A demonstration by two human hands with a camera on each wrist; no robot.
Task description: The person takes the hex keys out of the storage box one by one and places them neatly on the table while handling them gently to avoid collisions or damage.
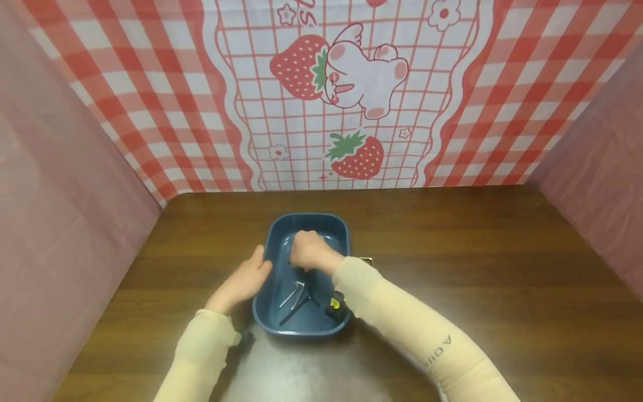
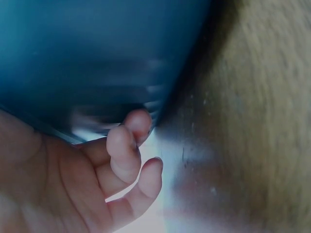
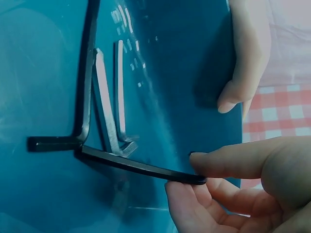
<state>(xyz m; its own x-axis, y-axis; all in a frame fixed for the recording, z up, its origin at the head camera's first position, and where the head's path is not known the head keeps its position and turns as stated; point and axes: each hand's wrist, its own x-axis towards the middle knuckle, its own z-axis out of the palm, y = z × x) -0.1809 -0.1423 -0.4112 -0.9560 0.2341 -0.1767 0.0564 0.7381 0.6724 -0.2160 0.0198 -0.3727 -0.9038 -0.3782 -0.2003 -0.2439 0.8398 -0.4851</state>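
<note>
A blue rectangular basin [image 1: 303,329] stands on the table. My right hand [image 1: 310,250] reaches down into it, and in the right wrist view its thumb and fingers pinch the end of a black hex key [image 3: 141,167]. That key's other end meets the bend of another black L-shaped hex key [image 3: 86,97]. Beside them on the basin floor lie a thicker silver hex key [image 3: 106,102] and a thinner one [image 3: 121,87]. My left hand [image 1: 246,280] holds the basin's left side, thumb over the rim and curled fingers against the outer wall.
A black and yellow object, like a tape measure [image 1: 335,306], sits in the basin's near right corner, partly behind my right sleeve. A small metallic-edged item [image 1: 368,261] shows just right of the basin. A checked strawberry cloth [image 1: 351,111] hangs behind the wooden table [image 1: 452,251].
</note>
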